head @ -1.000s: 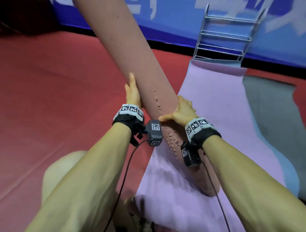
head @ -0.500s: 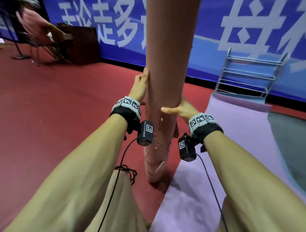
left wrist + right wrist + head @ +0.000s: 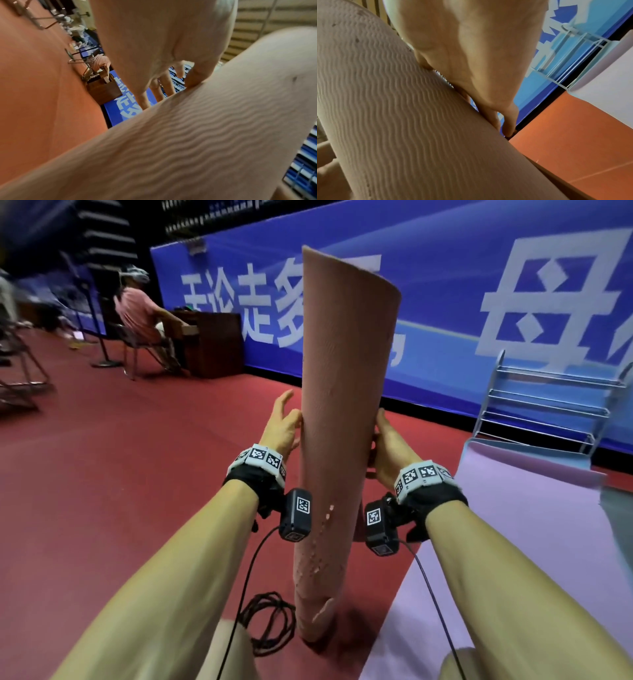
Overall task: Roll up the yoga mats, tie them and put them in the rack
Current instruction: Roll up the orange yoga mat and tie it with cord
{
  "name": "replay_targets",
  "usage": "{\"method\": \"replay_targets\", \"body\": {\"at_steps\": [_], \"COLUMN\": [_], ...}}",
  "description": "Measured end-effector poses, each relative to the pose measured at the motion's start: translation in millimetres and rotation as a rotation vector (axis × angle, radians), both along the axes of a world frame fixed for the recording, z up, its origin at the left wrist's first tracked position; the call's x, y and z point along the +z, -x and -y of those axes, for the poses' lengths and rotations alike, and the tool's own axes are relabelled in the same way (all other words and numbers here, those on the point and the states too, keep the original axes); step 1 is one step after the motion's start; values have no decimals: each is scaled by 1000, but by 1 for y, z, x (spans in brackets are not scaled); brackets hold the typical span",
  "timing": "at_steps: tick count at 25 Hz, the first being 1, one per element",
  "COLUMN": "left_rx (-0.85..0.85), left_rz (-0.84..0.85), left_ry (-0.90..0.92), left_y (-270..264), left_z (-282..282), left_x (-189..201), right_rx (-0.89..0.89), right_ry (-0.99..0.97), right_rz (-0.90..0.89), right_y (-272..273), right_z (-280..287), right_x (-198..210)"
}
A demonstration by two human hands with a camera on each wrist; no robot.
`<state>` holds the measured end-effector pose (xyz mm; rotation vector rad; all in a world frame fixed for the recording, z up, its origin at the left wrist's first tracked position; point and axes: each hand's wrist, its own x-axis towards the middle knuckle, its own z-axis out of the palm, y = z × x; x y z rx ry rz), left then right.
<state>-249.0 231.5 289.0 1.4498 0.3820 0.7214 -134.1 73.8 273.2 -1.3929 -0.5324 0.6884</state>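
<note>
A rolled pinkish-brown yoga mat (image 3: 342, 405) stands upright on its end on the red floor, straight in front of me. My left hand (image 3: 282, 422) is at its left side, thumb touching the mat (image 3: 188, 135) while the fingers (image 3: 159, 93) stick out straight and spread. My right hand (image 3: 385, 440) holds the right side: the thumb lies on the near face of the mat (image 3: 393, 108) and the fingers (image 3: 494, 119) reach round behind it. A silver wire rack (image 3: 548, 405) stands by the blue banner, to the right. A purple mat (image 3: 513, 542) lies flat toward it.
A coiled black cord (image 3: 270, 625) lies on the floor by the mat's foot. A grey mat (image 3: 620, 525) lies at the right edge. A seated person (image 3: 137, 309), a wooden desk (image 3: 212, 344) and chairs are at the far left. A blue banner wall (image 3: 445, 285) closes the back.
The rolled mat went from leaning away to standing upright on its end. My left fingers have straightened off it. My right thumb moved from the front to the side.
</note>
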Motion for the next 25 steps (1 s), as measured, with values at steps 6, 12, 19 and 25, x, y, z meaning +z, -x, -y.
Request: {"method": "replay_targets", "body": {"at_steps": [6,12,19,25], "left_rx": [-49,-59,-305,-192], "left_rz": [-77,-89,-368,-344], "left_ry": [-588,-278,-235,-356], "left_y": [16,34,45,46], "left_z": [-15,-15,1,9], "left_x": [53,101,171,208], "right_rx": [-205,-239,-180,-235], "right_ry": [-183,-317,-124,-96], "right_rz": [249,225,311,423], "right_y": [10,32,35,53], "right_z": [-18,-11,-27,-31], "right_x": [52,106,142,146]}}
